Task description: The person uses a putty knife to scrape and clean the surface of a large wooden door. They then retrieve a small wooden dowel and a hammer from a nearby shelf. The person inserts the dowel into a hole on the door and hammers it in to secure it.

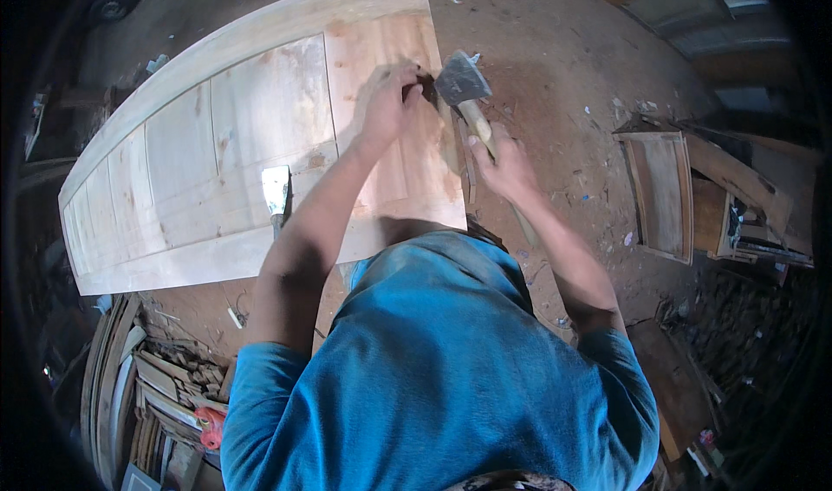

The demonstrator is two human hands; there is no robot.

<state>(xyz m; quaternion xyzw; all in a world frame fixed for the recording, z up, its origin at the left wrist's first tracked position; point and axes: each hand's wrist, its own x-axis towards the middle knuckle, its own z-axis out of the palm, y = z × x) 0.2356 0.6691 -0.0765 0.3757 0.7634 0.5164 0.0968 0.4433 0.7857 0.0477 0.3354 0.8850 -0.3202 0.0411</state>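
Observation:
A large pale wooden panelled door [182, 144] lies flat in front of me. My left hand [388, 108] is over its right end, fingers curled together in a pinch near the edge. Whatever they hold is too small and shaded to name. My right hand [507, 170] grips the wooden handle of a hatchet [463, 80], just beyond the door's right edge. The hatchet's broad grey head is up beside my left fingertips, apart from them. On the door, left of my left forearm, rests a scraper [276, 189] with a wide bright blade.
Scrap wood and boards [165, 396] are piled at the lower left, with a red object [210, 428] among them. To the right stands a wooden frame or box [663, 196] beside more boards. Chips and litter dot the dirt floor [555, 84].

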